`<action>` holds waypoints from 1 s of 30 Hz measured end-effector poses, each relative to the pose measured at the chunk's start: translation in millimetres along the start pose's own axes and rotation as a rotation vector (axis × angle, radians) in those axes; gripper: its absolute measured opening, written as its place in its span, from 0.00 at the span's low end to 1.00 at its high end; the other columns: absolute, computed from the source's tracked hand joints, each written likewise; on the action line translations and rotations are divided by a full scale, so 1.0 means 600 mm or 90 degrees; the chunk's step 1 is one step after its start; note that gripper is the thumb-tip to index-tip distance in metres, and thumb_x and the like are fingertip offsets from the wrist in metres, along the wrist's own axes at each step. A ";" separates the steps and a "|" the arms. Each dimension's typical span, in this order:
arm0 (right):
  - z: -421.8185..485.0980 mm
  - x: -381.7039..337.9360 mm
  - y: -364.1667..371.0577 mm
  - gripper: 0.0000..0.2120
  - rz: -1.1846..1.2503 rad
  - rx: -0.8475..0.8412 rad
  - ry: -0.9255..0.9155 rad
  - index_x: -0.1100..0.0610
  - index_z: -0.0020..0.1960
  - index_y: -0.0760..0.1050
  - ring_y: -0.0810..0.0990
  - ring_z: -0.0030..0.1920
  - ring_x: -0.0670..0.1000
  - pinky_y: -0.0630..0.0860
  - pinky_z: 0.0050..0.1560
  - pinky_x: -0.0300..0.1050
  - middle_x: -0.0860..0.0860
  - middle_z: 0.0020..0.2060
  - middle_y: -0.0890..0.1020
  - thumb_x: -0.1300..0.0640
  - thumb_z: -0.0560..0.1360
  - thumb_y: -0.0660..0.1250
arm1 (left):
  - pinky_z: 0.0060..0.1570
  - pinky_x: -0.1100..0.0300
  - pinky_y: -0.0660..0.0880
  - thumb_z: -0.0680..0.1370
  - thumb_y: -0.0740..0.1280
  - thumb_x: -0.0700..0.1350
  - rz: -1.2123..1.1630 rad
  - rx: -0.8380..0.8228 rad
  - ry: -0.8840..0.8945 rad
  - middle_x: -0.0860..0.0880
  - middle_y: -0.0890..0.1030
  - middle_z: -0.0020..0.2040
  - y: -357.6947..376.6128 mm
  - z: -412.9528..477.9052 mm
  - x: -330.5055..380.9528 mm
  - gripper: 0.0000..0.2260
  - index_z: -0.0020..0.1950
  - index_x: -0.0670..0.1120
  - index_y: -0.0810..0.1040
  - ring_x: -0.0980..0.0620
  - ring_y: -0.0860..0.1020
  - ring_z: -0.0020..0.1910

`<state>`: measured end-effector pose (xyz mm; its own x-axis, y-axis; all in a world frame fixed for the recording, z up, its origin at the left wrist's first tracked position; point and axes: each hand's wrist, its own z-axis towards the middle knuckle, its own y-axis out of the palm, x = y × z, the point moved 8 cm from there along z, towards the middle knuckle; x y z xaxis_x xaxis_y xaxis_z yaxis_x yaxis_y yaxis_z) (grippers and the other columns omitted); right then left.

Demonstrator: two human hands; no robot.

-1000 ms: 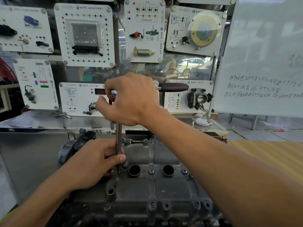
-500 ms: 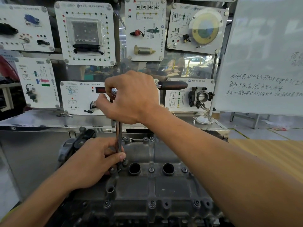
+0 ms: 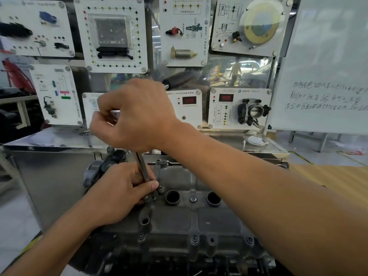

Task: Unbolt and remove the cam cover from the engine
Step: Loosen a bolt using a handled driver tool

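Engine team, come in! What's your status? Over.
Right hand grips ratchet top. Left hand pinches extension bar low. Cam cover seated, near-edge bolts in. Nothing blocking.

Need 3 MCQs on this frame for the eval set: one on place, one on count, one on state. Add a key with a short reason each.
1. Where does the left hand hold?
A. the low end of the extension bar, by the cam cover
B. a loose bolt on the bench
C. nothing, it hangs free

2. How many open round wells show on the cover's top?
A. one
B. two
C. four

3. The cam cover is:
A. lifted clear
B. seated in place
C. turned upside down

Key:
1 A: its fingers pinch the bar just above the cover.
2 B: two wells sit side by side, to the right of the left hand.
3 B: it lies flat, with bolts along its near edge.
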<state>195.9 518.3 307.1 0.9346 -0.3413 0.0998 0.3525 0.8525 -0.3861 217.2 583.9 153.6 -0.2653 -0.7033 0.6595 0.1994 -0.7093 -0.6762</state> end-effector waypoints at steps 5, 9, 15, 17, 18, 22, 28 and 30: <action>0.006 -0.020 0.007 0.19 0.007 -0.084 -0.054 0.52 0.27 0.64 0.64 0.23 0.48 0.61 0.28 0.39 0.46 0.20 0.65 0.54 0.70 0.70 | 0.40 0.59 0.82 0.78 0.71 0.46 0.005 0.021 -0.011 0.54 0.84 0.36 -0.001 -0.007 0.001 0.05 0.42 0.50 0.82 0.57 0.83 0.37; -0.003 0.007 -0.015 0.14 -0.094 -0.151 0.026 0.51 0.31 0.69 0.71 0.28 0.49 0.72 0.32 0.43 0.46 0.25 0.72 0.50 0.74 0.66 | 0.39 0.56 0.83 0.78 0.72 0.47 0.000 0.025 -0.010 0.54 0.85 0.36 0.001 -0.002 -0.002 0.05 0.42 0.52 0.81 0.56 0.83 0.36; -0.008 0.024 -0.018 0.12 -0.337 -0.285 0.187 0.53 0.39 0.65 0.64 0.28 0.50 0.63 0.28 0.43 0.47 0.31 0.64 0.54 0.72 0.68 | 0.40 0.65 0.74 0.76 0.73 0.52 0.069 0.095 0.003 0.64 0.84 0.36 -0.003 0.002 0.005 0.06 0.39 0.55 0.81 0.67 0.81 0.39; -0.007 0.018 -0.009 0.12 -0.330 -0.321 0.204 0.54 0.37 0.64 0.65 0.28 0.52 0.71 0.33 0.47 0.48 0.32 0.65 0.57 0.71 0.68 | 0.40 0.65 0.73 0.75 0.74 0.52 0.068 0.106 0.001 0.64 0.83 0.35 -0.004 0.002 0.003 0.07 0.38 0.55 0.81 0.67 0.81 0.38; -0.005 0.014 -0.005 0.13 -0.326 -0.326 0.203 0.54 0.36 0.63 0.66 0.29 0.52 0.72 0.35 0.48 0.48 0.32 0.65 0.58 0.72 0.67 | 0.38 0.65 0.73 0.75 0.74 0.52 0.065 0.109 -0.004 0.64 0.83 0.35 -0.005 0.002 0.000 0.07 0.38 0.55 0.81 0.66 0.81 0.37; 0.003 0.010 -0.007 0.17 -0.353 -0.249 0.178 0.52 0.33 0.60 0.62 0.27 0.49 0.60 0.27 0.42 0.46 0.30 0.63 0.56 0.72 0.66 | 0.36 0.65 0.72 0.75 0.74 0.52 0.072 0.123 -0.001 0.59 0.84 0.33 -0.006 0.005 -0.003 0.07 0.38 0.54 0.82 0.62 0.81 0.35; -0.017 0.048 -0.037 0.18 -0.305 -0.166 0.176 0.50 0.32 0.59 0.64 0.27 0.49 0.53 0.28 0.41 0.44 0.29 0.64 0.46 0.72 0.66 | 0.40 0.60 0.77 0.75 0.74 0.52 0.057 0.098 0.003 0.56 0.85 0.35 0.003 0.013 -0.002 0.08 0.39 0.52 0.81 0.60 0.82 0.36; -0.024 0.056 -0.041 0.15 -0.274 -0.164 0.171 0.50 0.32 0.66 0.71 0.31 0.52 0.54 0.29 0.41 0.45 0.29 0.68 0.44 0.72 0.65 | 0.40 0.59 0.77 0.76 0.73 0.52 0.050 0.087 0.008 0.56 0.85 0.34 0.006 0.015 0.000 0.07 0.39 0.53 0.82 0.59 0.83 0.35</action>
<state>218.3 480.3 307.0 0.6528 -0.7539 0.0737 0.6444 0.5016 -0.5771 226.2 581.1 153.8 -0.2561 -0.7565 0.6017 0.3465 -0.6529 -0.6735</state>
